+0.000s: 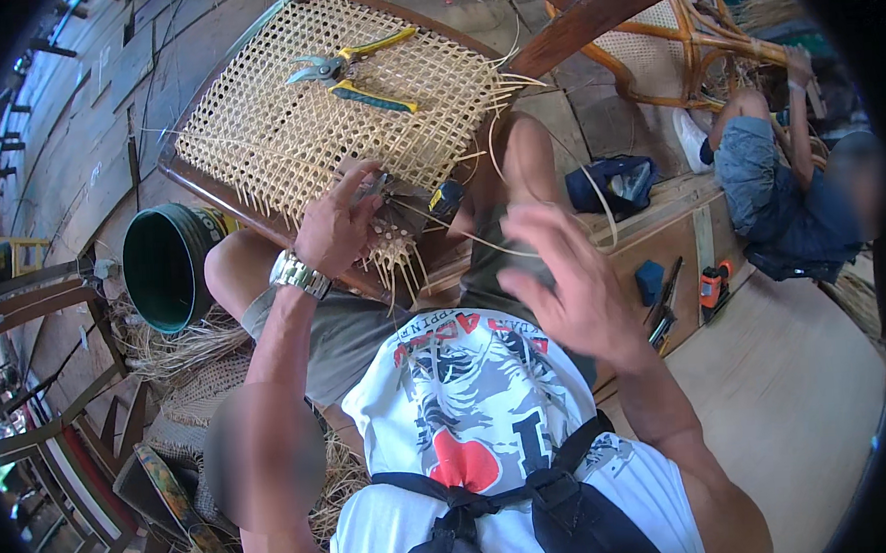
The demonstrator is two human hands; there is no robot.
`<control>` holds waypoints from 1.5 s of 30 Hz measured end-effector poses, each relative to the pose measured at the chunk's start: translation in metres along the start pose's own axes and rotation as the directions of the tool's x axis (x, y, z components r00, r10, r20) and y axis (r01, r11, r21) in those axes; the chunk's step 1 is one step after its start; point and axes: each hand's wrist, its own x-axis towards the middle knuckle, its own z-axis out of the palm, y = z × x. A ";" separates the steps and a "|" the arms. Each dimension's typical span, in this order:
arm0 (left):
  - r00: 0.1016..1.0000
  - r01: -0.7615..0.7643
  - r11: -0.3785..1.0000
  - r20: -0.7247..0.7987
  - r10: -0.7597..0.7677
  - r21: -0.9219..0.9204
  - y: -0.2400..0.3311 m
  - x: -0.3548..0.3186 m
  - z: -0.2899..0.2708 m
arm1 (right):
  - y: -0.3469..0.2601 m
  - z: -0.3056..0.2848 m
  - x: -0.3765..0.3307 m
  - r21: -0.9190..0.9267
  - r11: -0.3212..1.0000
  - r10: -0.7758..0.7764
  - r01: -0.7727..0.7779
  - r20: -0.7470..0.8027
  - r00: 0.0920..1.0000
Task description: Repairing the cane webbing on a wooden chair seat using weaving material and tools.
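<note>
A chair seat (256, 146) of woven pale cane, in a brown wooden frame, lies tilted before my knees, with loose strand ends along its edges. My left hand (335, 227), wearing a metal watch, is closed at the seat's near edge; its fingertips bend over the weave, and what they pinch is hidden. To the right, my right hand (563, 275) is raised off the seat, slightly blurred, fingers and thumb apart. A long cane strand (611, 198) loops behind it. Pruning shears (330, 70) with yellow-and-green handles rest on the weave. A yellow-and-black tool (446, 198) sits near my left hand.
A dark green bucket (167, 261) lies on its side at left, near cane scraps (181, 350). Chair frames (73, 476) stack at lower left. At right are a dark blue pouch (613, 182), an orange-and-black tool (714, 287), and another person (758, 175) seated beside a rattan chair.
</note>
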 end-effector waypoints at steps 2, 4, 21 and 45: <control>1.000 -0.008 0.999 -0.003 0.007 -0.044 0.000 -0.001 0.000 | 0.008 0.031 0.039 0.024 1.000 -0.012 0.015 -0.098 0.995; 1.000 0.019 0.999 0.008 -0.019 -0.035 0.001 -0.001 0.000 | 0.011 0.064 0.051 0.082 0.990 0.120 -0.116 -0.044 0.992; 0.999 0.039 0.999 0.005 -0.039 -0.021 0.005 -0.001 0.000 | 0.063 0.073 -0.021 0.368 0.804 0.477 -0.468 0.072 0.876; 0.997 0.077 0.997 0.020 -0.077 0.025 0.007 0.000 -0.003 | 0.084 0.107 -0.012 0.558 0.779 0.297 -0.286 0.074 0.952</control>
